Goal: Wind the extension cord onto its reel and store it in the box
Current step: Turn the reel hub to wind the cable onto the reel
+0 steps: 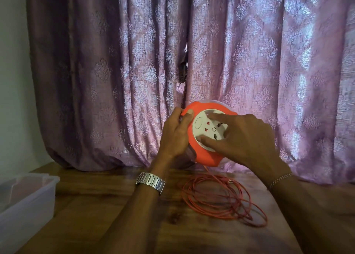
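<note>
The left hand [175, 132] grips the orange reel [203, 150] by its nine o'clock rim, held above the counter [115, 215]. The right hand [247, 140] presses fingers on its white socket face [203, 126]. Orange cord [221, 198] lies coiled at six o'clock.

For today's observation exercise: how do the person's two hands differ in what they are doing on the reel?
The left hand grips the orange rim of the reel, thumb over the edge; the right hand spreads its fingers on the white socket face. The left wrist wears a metal watch; the right wrist a thin bracelet. Both hold the reel above the table.
</note>
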`<state>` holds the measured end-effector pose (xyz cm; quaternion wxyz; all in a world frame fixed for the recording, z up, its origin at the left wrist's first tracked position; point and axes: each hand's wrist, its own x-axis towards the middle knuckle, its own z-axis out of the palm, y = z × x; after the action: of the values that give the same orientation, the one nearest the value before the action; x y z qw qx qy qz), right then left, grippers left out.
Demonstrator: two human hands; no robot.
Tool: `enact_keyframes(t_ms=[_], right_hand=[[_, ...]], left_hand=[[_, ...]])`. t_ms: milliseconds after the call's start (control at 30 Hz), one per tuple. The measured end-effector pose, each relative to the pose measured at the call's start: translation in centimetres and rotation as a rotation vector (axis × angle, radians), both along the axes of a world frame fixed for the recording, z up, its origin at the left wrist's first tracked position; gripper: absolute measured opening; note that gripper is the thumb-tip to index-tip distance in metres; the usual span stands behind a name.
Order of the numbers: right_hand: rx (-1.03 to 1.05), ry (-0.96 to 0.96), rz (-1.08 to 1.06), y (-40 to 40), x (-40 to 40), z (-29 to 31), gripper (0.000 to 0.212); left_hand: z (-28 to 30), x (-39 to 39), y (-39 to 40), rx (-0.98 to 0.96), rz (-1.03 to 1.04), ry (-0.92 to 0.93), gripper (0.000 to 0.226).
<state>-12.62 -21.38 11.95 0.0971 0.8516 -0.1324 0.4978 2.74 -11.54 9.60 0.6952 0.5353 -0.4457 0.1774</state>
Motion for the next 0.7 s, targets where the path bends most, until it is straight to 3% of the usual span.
enact_keyframes(t_ms=[133,267,400,700], right_hand=[[-0.065,0.046,0.085,0.0,0.1,0.1,0.067],[-0.174,0.122,0.333,-0.4,-0.4,0.6,0.028],[-0.165,0.316,0.309,-0.3,-0.5,0.7,0.046],[-0.240,0.255,0.204,0.5,-0.7,0.7,0.048]], left_hand=[[0.1,0.1,0.2,0.001,-0.009,0.024,0.030],[0.2,0.1,0.6,-0.004,-0.005,0.030,0.028],[0.2,0.0,0.8,0.007,-0.010,0.028,0.028],[0.1,0.1,0.8,0.021,-0.012,-0.005,0.034]])
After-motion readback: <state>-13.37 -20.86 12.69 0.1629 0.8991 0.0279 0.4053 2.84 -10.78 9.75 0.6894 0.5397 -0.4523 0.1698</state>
